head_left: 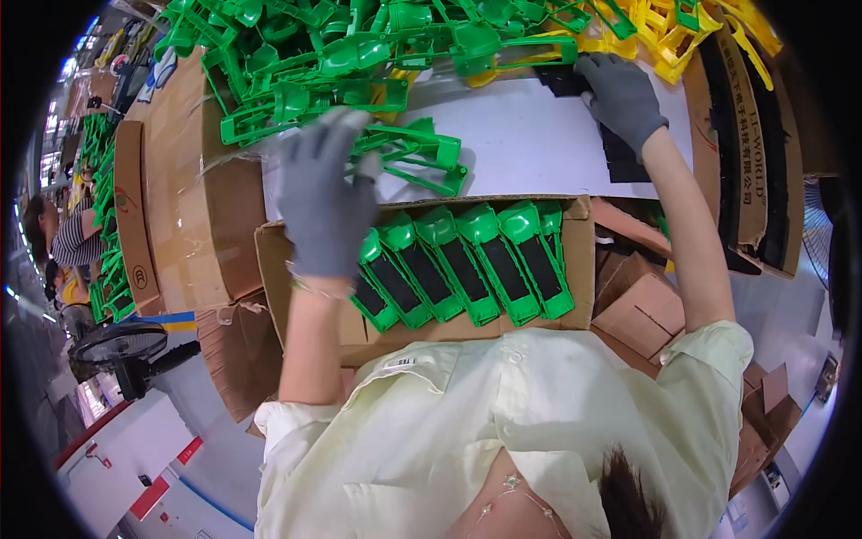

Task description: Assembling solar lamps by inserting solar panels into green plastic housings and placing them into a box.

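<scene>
My left hand, in a grey glove and slightly blurred, is raised at the near edge of the heap of green plastic parts. Its thumb stands apart from the fingers, and nothing shows between them. Just to its right, loose green frames lie on the white tabletop. My right hand, also gloved, pinches a flat black piece at the table's far right. Beside that wrist lies a black sheet. A cardboard box against my body holds a row of green housings with black inserts.
Yellow plastic parts are heaped at the far right. Tall cardboard boxes stand at left, with a black fan below them. More cartons sit at right. Another person is at far left.
</scene>
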A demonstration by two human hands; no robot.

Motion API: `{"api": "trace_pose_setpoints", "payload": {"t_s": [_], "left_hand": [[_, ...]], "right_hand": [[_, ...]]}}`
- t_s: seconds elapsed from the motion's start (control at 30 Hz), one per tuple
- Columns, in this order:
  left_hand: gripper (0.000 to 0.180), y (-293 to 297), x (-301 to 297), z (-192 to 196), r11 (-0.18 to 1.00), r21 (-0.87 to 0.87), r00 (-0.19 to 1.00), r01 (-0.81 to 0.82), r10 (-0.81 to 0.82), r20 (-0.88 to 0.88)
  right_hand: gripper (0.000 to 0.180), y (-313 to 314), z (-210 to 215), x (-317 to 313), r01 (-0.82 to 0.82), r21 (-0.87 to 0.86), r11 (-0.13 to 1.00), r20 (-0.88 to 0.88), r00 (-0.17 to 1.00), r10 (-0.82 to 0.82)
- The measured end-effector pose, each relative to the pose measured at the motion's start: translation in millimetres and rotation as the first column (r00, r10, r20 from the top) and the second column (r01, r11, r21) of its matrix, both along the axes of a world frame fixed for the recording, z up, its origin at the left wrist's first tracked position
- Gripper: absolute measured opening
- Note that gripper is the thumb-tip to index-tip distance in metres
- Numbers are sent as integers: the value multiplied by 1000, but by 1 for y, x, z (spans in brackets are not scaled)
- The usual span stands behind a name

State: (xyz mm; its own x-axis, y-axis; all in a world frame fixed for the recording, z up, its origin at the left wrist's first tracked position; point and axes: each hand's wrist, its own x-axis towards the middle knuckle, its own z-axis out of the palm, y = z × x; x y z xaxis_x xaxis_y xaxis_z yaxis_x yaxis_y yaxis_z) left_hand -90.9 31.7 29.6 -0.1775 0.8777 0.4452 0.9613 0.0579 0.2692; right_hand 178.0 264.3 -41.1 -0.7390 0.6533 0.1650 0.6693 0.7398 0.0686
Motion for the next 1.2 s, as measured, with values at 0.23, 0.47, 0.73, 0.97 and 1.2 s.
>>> {"api": "trace_pose_setpoints", "payload": {"t_s": [0.23,0.47,0.73,0.97,1.2], "left_hand": [[36,7,-70,0,977,-192,987,-97,69,-146],[42,-19,-54,-12,953,-255,981,164,-131,144],[30,5,-47,53,973,-192,755,128,30,655],[40,37,-29,65,967,124,942,222,-245,229],[51,60,4,93,808,-247,812,536,-411,415]], "right_hand": [[31,10,2,0,-288,28,957,-55,956,289],[22,-51,28,-20,-152,-241,959,-605,796,-26],[23,-110,42,-58,-373,-539,755,-791,533,-301],[25,-118,56,-46,-330,-785,525,-613,534,-582],[15,-121,72,-58,-686,-468,556,-854,513,-86]]}}
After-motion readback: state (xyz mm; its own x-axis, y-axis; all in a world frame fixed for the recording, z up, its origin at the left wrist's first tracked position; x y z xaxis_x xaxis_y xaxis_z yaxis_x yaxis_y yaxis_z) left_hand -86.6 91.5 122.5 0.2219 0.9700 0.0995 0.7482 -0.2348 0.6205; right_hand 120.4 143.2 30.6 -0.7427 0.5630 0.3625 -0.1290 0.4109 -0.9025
